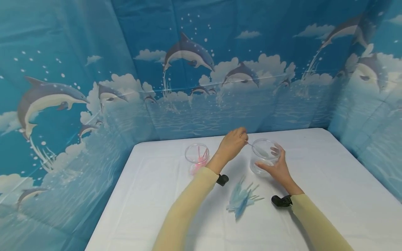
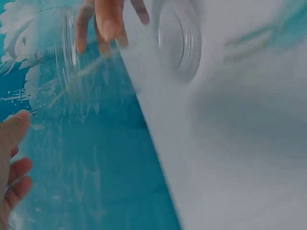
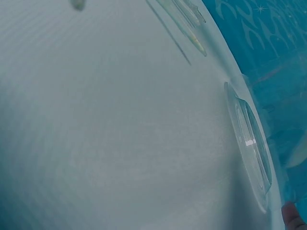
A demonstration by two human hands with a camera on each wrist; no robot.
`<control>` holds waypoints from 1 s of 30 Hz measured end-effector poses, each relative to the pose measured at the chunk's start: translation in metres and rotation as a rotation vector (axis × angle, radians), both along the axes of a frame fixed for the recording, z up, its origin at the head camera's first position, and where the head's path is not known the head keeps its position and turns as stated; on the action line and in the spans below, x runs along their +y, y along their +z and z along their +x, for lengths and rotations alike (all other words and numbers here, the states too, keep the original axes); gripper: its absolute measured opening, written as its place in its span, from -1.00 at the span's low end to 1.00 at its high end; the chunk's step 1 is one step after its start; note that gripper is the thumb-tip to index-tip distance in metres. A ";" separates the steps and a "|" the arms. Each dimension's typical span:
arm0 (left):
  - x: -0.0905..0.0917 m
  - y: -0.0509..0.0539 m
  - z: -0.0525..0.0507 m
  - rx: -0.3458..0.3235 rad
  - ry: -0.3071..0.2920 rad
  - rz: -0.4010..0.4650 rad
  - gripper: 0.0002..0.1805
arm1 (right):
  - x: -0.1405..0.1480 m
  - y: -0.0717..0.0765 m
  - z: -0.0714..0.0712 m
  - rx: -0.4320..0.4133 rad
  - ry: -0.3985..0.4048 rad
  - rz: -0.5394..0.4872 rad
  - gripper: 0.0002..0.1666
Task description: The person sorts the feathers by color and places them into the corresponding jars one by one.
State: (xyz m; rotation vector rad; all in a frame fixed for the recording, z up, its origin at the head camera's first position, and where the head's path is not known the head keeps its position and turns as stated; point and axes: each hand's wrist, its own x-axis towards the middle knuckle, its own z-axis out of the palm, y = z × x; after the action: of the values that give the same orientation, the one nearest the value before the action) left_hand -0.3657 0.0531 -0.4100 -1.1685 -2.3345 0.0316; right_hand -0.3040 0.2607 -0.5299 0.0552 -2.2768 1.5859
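Note:
Near the table's back edge, my left hand [image 1: 231, 144] pinches the end of a thin pale stick [image 1: 250, 143] that slants into the mouth of a clear jar [image 1: 259, 168]. My right hand [image 1: 279, 169] grips that jar round its right side, thumb in front. In the left wrist view the left hand [image 2: 14, 167] is at the left edge, and the right hand [image 2: 110, 24] shows at the top, above the jar's round base [image 2: 180, 43]. The right wrist view shows the jar's base [image 3: 249, 143] and one right fingertip [image 3: 292, 215]. Whatever lies inside the jar is faint.
Left of my left hand stands another clear jar [image 1: 196, 153] with pink pieces [image 1: 201, 163] inside. Light-blue pieces with thin stems [image 1: 242, 200] lie on the white table [image 1: 141, 209] between my forearms. A dolphin-patterned curtain [image 1: 188, 104] hangs behind the table.

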 end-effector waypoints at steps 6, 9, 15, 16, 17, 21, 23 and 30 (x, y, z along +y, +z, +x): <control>-0.021 -0.044 0.013 -0.618 0.047 0.519 -0.69 | -0.003 -0.002 -0.001 -0.023 0.004 0.011 0.33; -0.033 -0.066 0.024 -0.836 0.171 0.542 -0.65 | -0.001 -0.004 -0.001 -0.023 0.009 0.010 0.33; -0.036 -0.099 0.046 -0.954 0.385 0.392 -0.58 | 0.000 -0.001 0.002 -0.025 0.011 0.005 0.33; -0.033 -0.102 0.048 -0.941 0.411 0.375 -0.57 | 0.000 0.000 0.002 -0.025 0.009 0.006 0.33; -0.030 -0.104 0.050 -0.927 0.434 0.359 -0.57 | 0.001 0.000 0.001 -0.022 0.009 0.003 0.32; -0.019 -0.109 0.051 -0.874 0.475 0.333 -0.58 | 0.001 -0.001 0.000 -0.026 0.002 0.007 0.32; -0.016 -0.110 0.052 -0.860 0.479 0.330 -0.61 | 0.001 0.000 0.000 -0.032 0.002 0.010 0.33; -0.014 -0.108 0.048 -0.916 0.490 0.330 -0.70 | 0.000 0.001 0.001 -0.029 0.003 0.010 0.32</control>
State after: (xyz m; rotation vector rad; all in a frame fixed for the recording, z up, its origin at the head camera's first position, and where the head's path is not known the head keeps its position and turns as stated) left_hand -0.3181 0.0387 -0.5179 -0.4395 -3.1761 -0.8404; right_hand -0.3030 0.2608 -0.5291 0.0385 -2.3081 1.5864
